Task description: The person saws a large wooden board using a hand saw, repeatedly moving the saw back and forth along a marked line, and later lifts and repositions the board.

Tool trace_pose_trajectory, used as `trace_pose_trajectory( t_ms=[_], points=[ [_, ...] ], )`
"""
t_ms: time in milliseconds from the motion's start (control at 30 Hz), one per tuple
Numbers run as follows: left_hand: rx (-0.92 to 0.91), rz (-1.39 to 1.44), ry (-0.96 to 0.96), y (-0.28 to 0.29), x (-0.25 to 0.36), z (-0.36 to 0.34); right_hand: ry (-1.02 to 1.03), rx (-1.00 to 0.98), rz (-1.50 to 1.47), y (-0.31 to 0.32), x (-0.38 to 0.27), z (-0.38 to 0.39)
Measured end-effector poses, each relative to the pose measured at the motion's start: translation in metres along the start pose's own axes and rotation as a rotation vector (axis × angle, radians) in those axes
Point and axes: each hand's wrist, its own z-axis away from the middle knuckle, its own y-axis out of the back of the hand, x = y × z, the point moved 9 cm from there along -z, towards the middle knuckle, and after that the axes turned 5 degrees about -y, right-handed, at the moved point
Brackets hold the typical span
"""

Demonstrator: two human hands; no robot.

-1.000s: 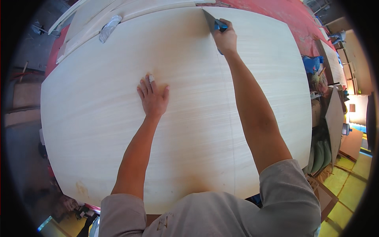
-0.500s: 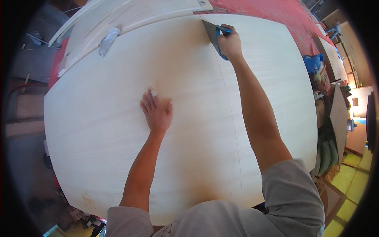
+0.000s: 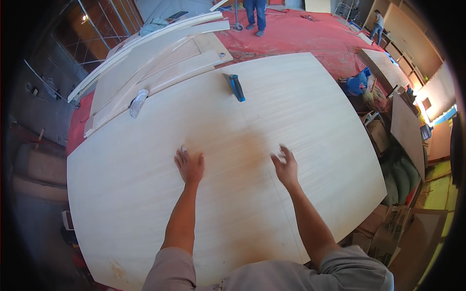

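A large pale wooden board (image 3: 330, 145) lies before me, with a thin straight line running along it from far to near. My left hand (image 3: 191, 167) rests on the board left of the line, fingers spread and holding nothing. A wrapping is around one of its fingertips. My right hand (image 3: 286, 168) is over the board close to the line, its fingers apart and slightly blurred, holding nothing. At the far end of the line, a handsaw with a blue and black handle (image 3: 236, 88) stands tilted at the board, out of both hands' reach; its blade is mostly hidden.
Stacked panels and long strips (image 3: 160, 68) lie beyond the board's far left edge, with a crumpled silvery wrapper (image 3: 139, 103) beside them. A person (image 3: 256, 14) stands on the red floor covering (image 3: 296, 36). Cardboard (image 3: 391, 233) and a blue bag (image 3: 357, 83) lie along the right.
My right hand has let go of the handsaw and come back toward me. The saw remains at the far end of the line. The view has tilted up, showing more floor and people.
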Motion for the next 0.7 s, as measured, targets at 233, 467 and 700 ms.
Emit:
trace_pose_trajectory(
  t_ms=[233,467,700],
  points=[
    [0.021,0.247,-0.188,0.025,-0.001,0.131,-0.741,0.539,0.309,0.378,0.292,0.339],
    [0.198,0.192,0.977,0.153,-0.221,0.516,-1.160,0.643,-0.423,0.390,0.318,0.389],
    [0.186,0.811,1.552,0.141,-0.201,0.623,-1.019,0.643,-0.832,0.329,0.351,0.345]
  ],
)
